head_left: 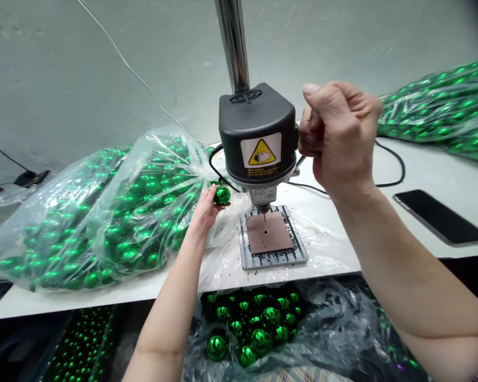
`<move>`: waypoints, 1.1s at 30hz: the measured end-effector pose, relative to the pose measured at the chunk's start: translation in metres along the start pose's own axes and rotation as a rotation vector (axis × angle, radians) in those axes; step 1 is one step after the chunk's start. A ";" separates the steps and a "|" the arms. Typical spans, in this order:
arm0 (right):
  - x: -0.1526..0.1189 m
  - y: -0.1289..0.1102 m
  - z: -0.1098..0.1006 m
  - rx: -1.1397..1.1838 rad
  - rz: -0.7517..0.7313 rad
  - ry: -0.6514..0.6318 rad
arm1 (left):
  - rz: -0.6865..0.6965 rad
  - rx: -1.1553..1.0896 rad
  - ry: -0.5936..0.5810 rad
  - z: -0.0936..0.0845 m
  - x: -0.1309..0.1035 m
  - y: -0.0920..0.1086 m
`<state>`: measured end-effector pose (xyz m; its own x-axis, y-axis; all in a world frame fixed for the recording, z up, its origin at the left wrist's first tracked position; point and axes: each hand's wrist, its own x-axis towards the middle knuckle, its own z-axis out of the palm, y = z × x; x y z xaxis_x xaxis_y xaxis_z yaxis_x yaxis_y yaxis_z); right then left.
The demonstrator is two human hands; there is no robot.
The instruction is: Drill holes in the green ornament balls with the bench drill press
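Observation:
A shiny green ball [222, 195] is in my left hand [209, 208], held beside the gathered mouth of a clear plastic bag [143, 159] full of similar balls. My right hand [340, 127] is raised and closed at the side of a small black drill press [257, 132], its fingers round the feed handle, which is mostly hidden. Below the drill's thin bit, a brown square pad [269, 241] with a dark-rimmed hole lies on the slotted grey base plate [245, 260]. Dark shavings are scattered around the plate.
Another bag of green balls [442, 106] lies at the back right, with a black phone [442, 217] in front of it. Below the table edge, loose green balls [261, 339] sit in an open plastic bag [330, 334]. A chrome column [233, 42] rises behind the drill.

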<state>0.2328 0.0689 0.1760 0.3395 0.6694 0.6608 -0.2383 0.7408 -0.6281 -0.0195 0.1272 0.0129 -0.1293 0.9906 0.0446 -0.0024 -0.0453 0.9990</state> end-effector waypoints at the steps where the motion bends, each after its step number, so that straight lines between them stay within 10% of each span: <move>1: 0.000 0.000 0.000 0.005 0.003 0.007 | -0.089 -0.078 -0.050 -0.007 -0.014 0.006; 9: -0.001 0.000 -0.003 -0.023 0.022 -0.039 | -0.359 -0.434 -0.142 -0.006 -0.109 0.028; 17: -0.001 -0.003 -0.003 -0.050 0.004 -0.076 | -0.487 -0.654 -0.128 0.029 -0.132 0.020; 33: 0.004 0.001 -0.005 0.027 -0.022 -0.108 | 0.018 0.122 -0.051 0.068 -0.127 -0.034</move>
<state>0.2385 0.0720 0.1758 0.2450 0.6537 0.7160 -0.2568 0.7559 -0.6023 0.0642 0.0120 -0.0258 -0.0772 0.9952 0.0596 0.1207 -0.0500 0.9914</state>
